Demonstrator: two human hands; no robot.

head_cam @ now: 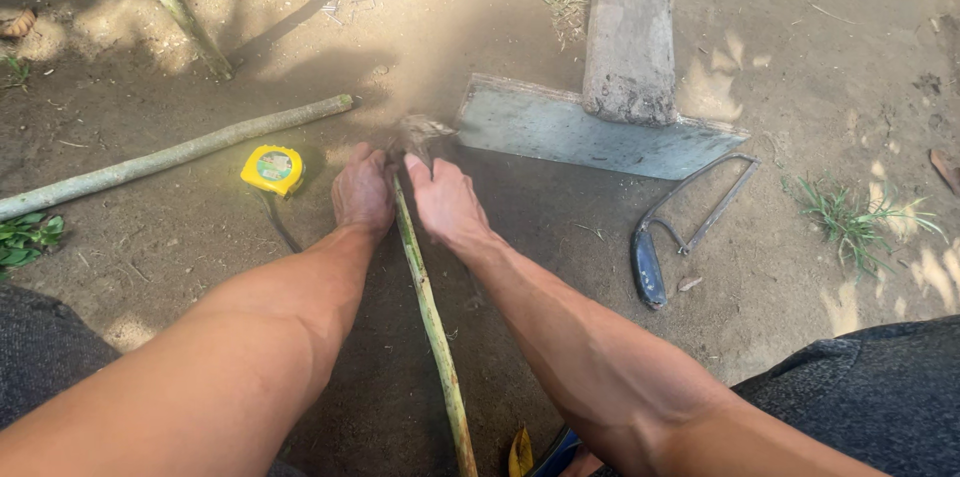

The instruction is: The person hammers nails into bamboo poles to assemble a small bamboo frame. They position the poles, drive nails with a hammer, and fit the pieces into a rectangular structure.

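Head view looks down on bare dirt ground (800, 57). Both hands work the far end of a thin green stick (430, 317) that runs from between the knees up toward a flat grey board (560, 127). Left hand (362, 192) sits on the left side of the stick, fingers curled down against it and the soil. Right hand (447, 199) is on the stick's right side, fingers closed around the top end, just short of the board's near edge. Stick tip looks frayed, blurred, detail unclear. Weathered plank (630, 27) lies across the board, pointing away. Yellow tape measure (272, 169) rests left of the stick, near the left hand. Longer pale branch (170, 155) lies further left. Hacksaw (680, 227) lies right of the stick, just below the board. Grass tuft (850, 217) sits beyond the hacksaw.
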